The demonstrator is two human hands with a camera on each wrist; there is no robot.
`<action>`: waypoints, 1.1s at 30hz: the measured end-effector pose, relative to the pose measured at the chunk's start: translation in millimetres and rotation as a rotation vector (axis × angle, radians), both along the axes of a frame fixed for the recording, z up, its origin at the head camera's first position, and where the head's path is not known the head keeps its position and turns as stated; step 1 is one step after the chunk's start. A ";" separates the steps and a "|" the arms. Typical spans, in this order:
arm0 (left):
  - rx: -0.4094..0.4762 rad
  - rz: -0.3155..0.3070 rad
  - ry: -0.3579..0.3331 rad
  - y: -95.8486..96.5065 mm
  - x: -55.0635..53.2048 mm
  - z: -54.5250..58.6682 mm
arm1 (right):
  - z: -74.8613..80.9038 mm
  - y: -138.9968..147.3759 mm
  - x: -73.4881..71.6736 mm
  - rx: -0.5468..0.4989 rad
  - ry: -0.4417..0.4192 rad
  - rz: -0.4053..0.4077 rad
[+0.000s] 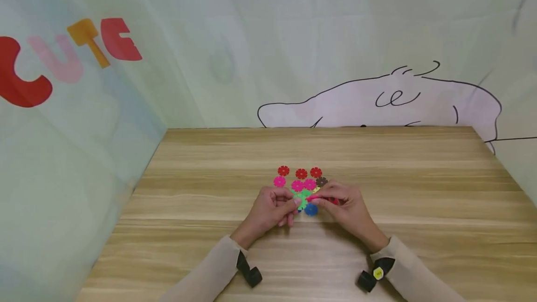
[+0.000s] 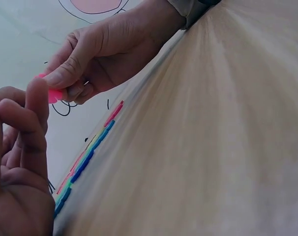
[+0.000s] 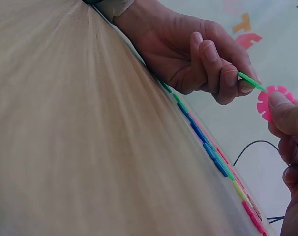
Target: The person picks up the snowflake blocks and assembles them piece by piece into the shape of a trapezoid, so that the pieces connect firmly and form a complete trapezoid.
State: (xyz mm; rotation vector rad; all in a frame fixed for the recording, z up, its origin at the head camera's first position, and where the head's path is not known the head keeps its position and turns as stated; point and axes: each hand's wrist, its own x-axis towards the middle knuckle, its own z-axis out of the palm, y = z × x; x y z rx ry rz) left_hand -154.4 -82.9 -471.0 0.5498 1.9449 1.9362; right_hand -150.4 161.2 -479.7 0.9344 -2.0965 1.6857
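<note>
My left hand (image 1: 271, 208) pinches a green notched plastic disc (image 3: 252, 81) by its rim, between thumb and fingers. Facing it, my right hand (image 1: 349, 206) grips a pink notched disc (image 3: 275, 93), which shows its flower-like edge in the right wrist view. The two discs meet edge to edge, the green one nearly side-on; how far their slots engage, I cannot tell. In the left wrist view the left hand (image 2: 23, 142) hides the green disc, while the pink disc (image 2: 55, 94) peeks out from the right fingers. Both hands are above the wooden table (image 1: 201, 246).
Loose discs lie flat around the hands: red (image 1: 283, 171), pink (image 1: 279, 181), dark brown (image 1: 321, 181) and blue (image 1: 311, 209). More red ones (image 1: 334, 201) are partly covered by the right hand. A printed cloth backdrop (image 1: 235, 59) stands behind the table.
</note>
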 end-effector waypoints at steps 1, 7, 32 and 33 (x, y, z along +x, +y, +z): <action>-0.005 -0.006 0.003 0.4 -0.1 0.3 | 0.4 0.2 0.1 0.001 0.001 0.005; -0.015 -0.045 0.027 4.1 0.1 2.1 | 1.5 -1.3 0.5 -0.021 0.016 -0.012; 0.035 0.223 0.053 -50.5 -30.6 -5.9 | -0.6 63.7 1.6 0.386 -0.104 -0.485; 0.026 0.203 0.056 -51.9 -31.9 -6.2 | -1.2 64.8 0.8 0.425 -0.082 -0.470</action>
